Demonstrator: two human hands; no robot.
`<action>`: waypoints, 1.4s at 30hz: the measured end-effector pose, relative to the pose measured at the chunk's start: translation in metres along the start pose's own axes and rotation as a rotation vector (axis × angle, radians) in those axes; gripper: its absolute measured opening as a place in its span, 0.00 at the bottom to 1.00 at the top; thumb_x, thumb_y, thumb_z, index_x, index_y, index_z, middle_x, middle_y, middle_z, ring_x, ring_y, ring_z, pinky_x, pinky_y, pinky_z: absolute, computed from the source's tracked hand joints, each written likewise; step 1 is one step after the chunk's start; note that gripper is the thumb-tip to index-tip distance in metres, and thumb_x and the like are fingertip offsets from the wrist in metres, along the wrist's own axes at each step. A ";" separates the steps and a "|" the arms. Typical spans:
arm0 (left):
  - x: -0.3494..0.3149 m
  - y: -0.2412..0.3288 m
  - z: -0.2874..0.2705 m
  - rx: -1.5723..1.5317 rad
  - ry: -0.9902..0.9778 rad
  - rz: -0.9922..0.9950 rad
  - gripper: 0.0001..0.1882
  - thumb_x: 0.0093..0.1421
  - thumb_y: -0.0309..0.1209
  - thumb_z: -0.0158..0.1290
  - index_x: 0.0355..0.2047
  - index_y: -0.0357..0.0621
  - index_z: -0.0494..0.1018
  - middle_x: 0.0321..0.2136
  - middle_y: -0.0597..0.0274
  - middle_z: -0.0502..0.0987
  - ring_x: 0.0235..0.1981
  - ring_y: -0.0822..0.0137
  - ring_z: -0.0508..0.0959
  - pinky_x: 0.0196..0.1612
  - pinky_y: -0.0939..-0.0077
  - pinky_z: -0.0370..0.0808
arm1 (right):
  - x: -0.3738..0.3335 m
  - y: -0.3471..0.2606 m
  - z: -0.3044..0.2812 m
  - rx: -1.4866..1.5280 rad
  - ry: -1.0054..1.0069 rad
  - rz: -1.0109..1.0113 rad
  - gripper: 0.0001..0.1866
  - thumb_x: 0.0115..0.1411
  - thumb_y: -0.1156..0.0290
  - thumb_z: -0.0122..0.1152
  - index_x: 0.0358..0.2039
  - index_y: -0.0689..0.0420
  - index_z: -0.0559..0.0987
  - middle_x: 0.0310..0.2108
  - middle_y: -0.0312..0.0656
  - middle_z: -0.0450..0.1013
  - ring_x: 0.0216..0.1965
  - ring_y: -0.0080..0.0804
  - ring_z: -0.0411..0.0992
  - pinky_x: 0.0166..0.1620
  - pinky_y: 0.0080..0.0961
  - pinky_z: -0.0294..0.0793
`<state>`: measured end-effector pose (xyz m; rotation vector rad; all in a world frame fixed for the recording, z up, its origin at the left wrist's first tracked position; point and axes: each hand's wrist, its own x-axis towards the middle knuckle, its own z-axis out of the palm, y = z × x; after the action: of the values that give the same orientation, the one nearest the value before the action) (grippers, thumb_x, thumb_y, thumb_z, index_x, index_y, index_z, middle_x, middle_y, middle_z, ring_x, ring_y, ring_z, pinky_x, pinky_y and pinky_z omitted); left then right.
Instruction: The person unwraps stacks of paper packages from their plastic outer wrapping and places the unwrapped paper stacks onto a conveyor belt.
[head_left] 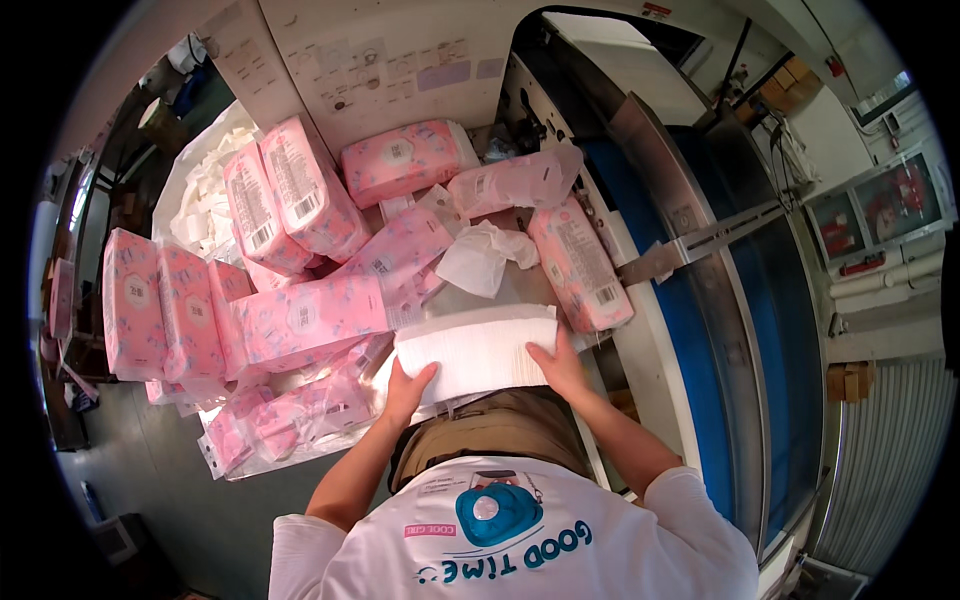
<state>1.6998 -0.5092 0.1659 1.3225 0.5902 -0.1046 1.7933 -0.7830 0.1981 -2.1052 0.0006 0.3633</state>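
Between my two hands is a thick stack of white tissues point(475, 350), close in front of my body at the table's near edge. My left hand point(408, 385) grips its left end, thumb on the near face. At the other end my right hand point(558, 362) clasps it the same way. The fingers of both hands are partly hidden behind the stack. Just beyond lies a crumpled white tissue point(485, 258). A pink tissue pack with an open clear end point(310, 322) rests left of the stack, and another pink pack point(578, 265) lies to its right.
Several pink packs point(135, 305) stand at the left, with more point(295, 190) piled farther back. Flat pink wrappers point(300, 410) lie at the near left. A white sack of scraps point(205, 200) sits behind. On the right runs a machine with blue belts point(665, 340) and a metal bracket point(700, 245).
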 end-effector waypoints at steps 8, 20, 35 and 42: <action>-0.015 -0.014 -0.030 0.269 -0.056 0.323 0.49 0.45 0.24 0.61 0.62 0.38 0.41 0.52 0.54 0.61 0.52 0.64 0.66 0.56 0.68 0.64 | -0.017 0.024 -0.027 -0.002 -0.165 -0.224 0.46 0.48 0.65 0.66 0.62 0.63 0.51 0.55 0.51 0.62 0.57 0.39 0.61 0.57 0.30 0.60; -0.007 -0.023 -0.042 0.344 -0.036 0.342 0.55 0.40 0.28 0.65 0.62 0.35 0.40 0.55 0.52 0.60 0.56 0.60 0.62 0.59 0.69 0.59 | -0.001 0.074 -0.043 0.481 0.061 0.240 0.20 0.64 0.62 0.46 0.52 0.62 0.69 0.43 0.42 0.72 0.45 0.26 0.69 0.48 0.25 0.68; 0.000 -0.026 -0.052 0.472 -0.072 0.370 0.52 0.39 0.26 0.65 0.61 0.36 0.45 0.53 0.52 0.62 0.54 0.59 0.65 0.57 0.69 0.62 | 0.001 0.035 0.008 0.346 -0.172 0.274 0.37 0.63 0.45 0.39 0.60 0.66 0.57 0.60 0.48 0.57 0.62 0.36 0.53 0.62 0.27 0.49; 0.002 -0.029 -0.061 0.474 -0.062 0.412 0.43 0.41 0.29 0.67 0.54 0.36 0.54 0.47 0.54 0.67 0.48 0.60 0.69 0.52 0.69 0.66 | -0.010 0.033 0.003 -0.146 -0.377 -0.138 0.51 0.45 0.57 0.68 0.63 0.60 0.49 0.61 0.51 0.53 0.62 0.42 0.54 0.61 0.31 0.56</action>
<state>1.6686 -0.4600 0.1318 1.8696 0.2333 0.0570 1.7785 -0.8000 0.1719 -2.1343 -0.4004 0.6877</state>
